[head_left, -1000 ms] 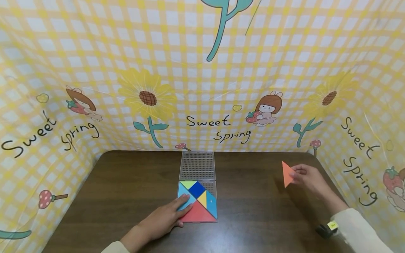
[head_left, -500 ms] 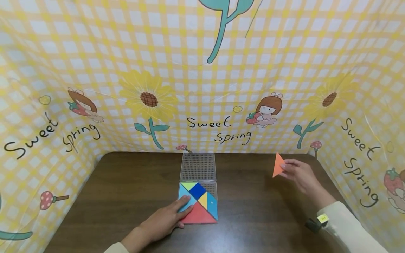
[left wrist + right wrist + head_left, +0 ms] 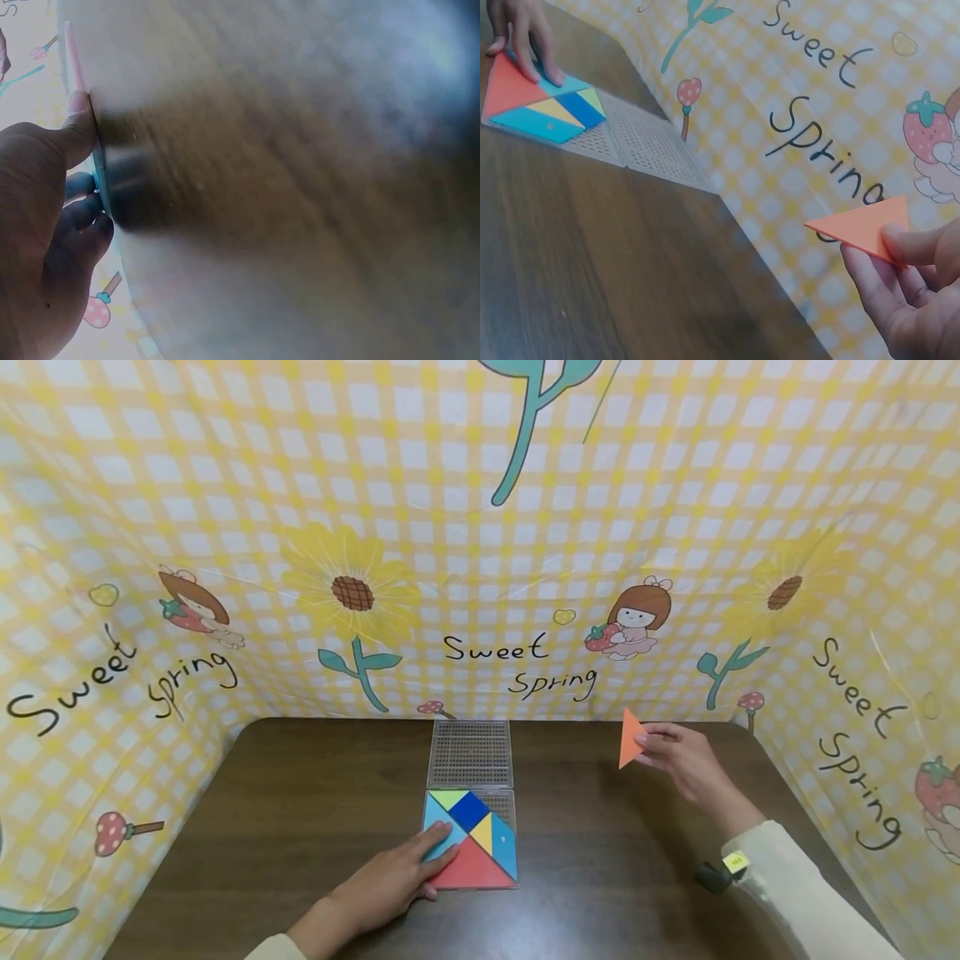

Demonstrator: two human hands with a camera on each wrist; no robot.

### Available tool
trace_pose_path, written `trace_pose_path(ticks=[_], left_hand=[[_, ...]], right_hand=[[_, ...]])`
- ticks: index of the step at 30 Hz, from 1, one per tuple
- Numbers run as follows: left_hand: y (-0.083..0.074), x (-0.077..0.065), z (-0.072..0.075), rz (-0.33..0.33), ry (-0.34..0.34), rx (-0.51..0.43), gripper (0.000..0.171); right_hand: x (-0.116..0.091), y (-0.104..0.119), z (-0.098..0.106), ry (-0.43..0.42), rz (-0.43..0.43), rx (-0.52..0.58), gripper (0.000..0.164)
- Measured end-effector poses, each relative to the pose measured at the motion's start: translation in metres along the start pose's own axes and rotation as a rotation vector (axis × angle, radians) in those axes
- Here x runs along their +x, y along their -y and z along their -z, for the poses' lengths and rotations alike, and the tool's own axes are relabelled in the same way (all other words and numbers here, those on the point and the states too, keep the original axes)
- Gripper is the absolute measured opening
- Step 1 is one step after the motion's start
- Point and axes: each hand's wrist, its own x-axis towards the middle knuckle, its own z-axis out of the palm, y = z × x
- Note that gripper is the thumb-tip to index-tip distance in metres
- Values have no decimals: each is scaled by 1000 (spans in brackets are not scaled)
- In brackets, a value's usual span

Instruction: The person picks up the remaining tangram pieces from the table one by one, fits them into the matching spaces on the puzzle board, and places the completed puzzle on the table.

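Observation:
In the head view, a tangram case (image 3: 470,756) lies unfolded on the table. Its near half carries a red triangle (image 3: 474,867), a light-blue triangle (image 3: 433,814), a blue square (image 3: 468,812), a yellow triangle (image 3: 482,832), a yellow-green triangle (image 3: 447,797) and a blue parallelogram (image 3: 504,846). My left hand (image 3: 386,872) holds this half at its left edge, fingertips over the pieces and thumb at the side. Above the table on the right, my right hand (image 3: 686,764) pinches an orange triangle (image 3: 866,225) between thumb and fingers.
The brown wooden table (image 3: 300,793) is bounded by yellow-checked cloth (image 3: 480,568) at the back and both sides. The case's far half meets the back cloth. A bare dotted corner (image 3: 596,142) shows in the near half, beside the blue square and parallelogram.
My right hand has moved left with the orange triangle, nearer the case and slightly farther back. My left hand and the case have stayed in place.

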Motion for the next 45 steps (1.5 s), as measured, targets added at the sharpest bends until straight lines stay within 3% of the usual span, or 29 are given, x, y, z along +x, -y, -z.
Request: trace_pose_path(ticks=[17, 28, 38, 45], left_hand=[[-2, 0, 2, 31, 28, -31, 57], [-1, 0, 2, 24, 17, -12, 57], [-1, 2, 3, 27, 21, -13, 58], [-2, 2, 4, 40, 37, -26, 58]], right_hand=[[14, -12, -56, 50, -33, -70, 45], [21, -25, -104, 101, 11, -234, 29], [19, -42, -146, 155, -21, -370, 16], [21, -54, -169, 210, 30, -558, 12]])
